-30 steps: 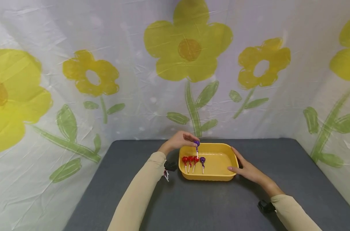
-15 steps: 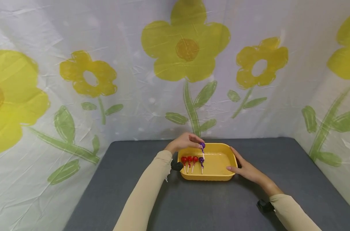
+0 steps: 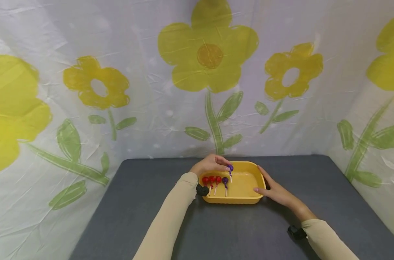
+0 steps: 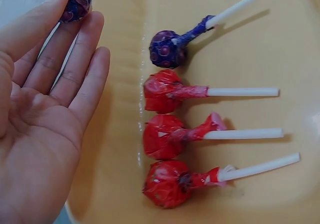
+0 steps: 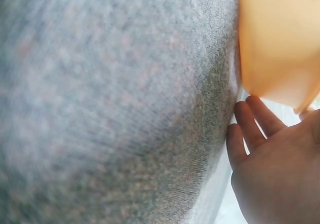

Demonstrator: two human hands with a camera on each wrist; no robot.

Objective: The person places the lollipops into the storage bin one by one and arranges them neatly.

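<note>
My left hand (image 3: 211, 164) pinches a purple-wrapped lollipop (image 3: 231, 168) between thumb and fingertips, over the back part of a yellow plastic tray (image 3: 236, 200). Its white stick points down toward the tray floor. In the left wrist view only the lollipop's purple head (image 4: 76, 4) shows at the top edge. Lying in a row in the tray are a purple lollipop (image 4: 167, 48) and three red ones, the nearest to it being a red lollipop (image 4: 163, 91). At the tray's right end, my right hand (image 3: 278, 191) holds the wall, thumb over the rim and fingers along the outside.
The tray stands on a dark grey table (image 3: 236, 231), near its back edge. Behind hangs a pale curtain (image 3: 151, 119) printed with yellow flowers. Black straps with a camera (image 3: 202, 190) sit on the wrists.
My left hand has moved right and slightly down with the purple lollipop, from above the red ones to behind and right of the lying purple one. The right hand stays on the tray.
</note>
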